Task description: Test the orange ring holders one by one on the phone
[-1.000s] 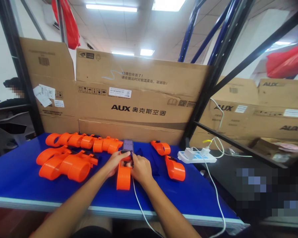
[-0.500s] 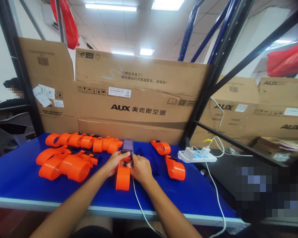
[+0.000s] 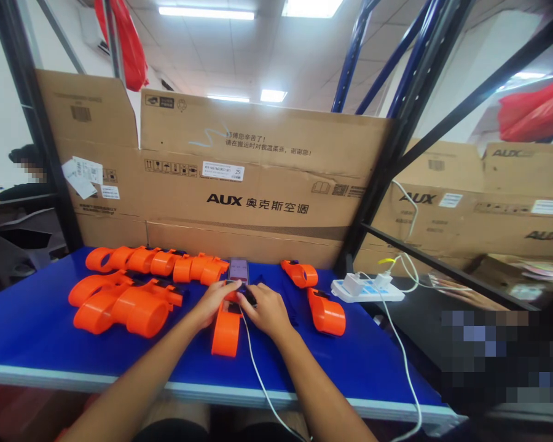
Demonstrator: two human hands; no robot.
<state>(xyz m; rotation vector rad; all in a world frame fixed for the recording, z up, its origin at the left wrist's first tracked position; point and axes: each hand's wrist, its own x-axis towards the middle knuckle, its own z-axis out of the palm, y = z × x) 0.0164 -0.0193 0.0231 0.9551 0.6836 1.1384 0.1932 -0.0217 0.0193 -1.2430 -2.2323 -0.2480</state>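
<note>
Both my hands meet at the middle of the blue table over an orange plastic ring-shaped piece (image 3: 225, 334). My left hand (image 3: 214, 301) closes round its far end, thumb on top. My right hand (image 3: 265, 310) is closed at its right side, with thumb and fingers on a small black part (image 3: 249, 296). A white cable (image 3: 253, 359) runs from under the right thumb down over the table's front edge; its end is hidden. Just beyond the hands lies a phone (image 3: 238, 269) with a lit screen.
Several orange ring pieces with black parts (image 3: 142, 310) stand in two rows on the left. Two more orange pieces (image 3: 328, 314) sit to the right, near a white power strip (image 3: 368, 291) with plugs. Behind stands a cardboard panel (image 3: 258, 178). A co-worker's hand (image 3: 470, 294) shows at far right.
My right hand has shifted slightly right, and the black part now shows between its fingers. The near end of the orange piece has swung a little left. A co-worker's hand has appeared at right.
</note>
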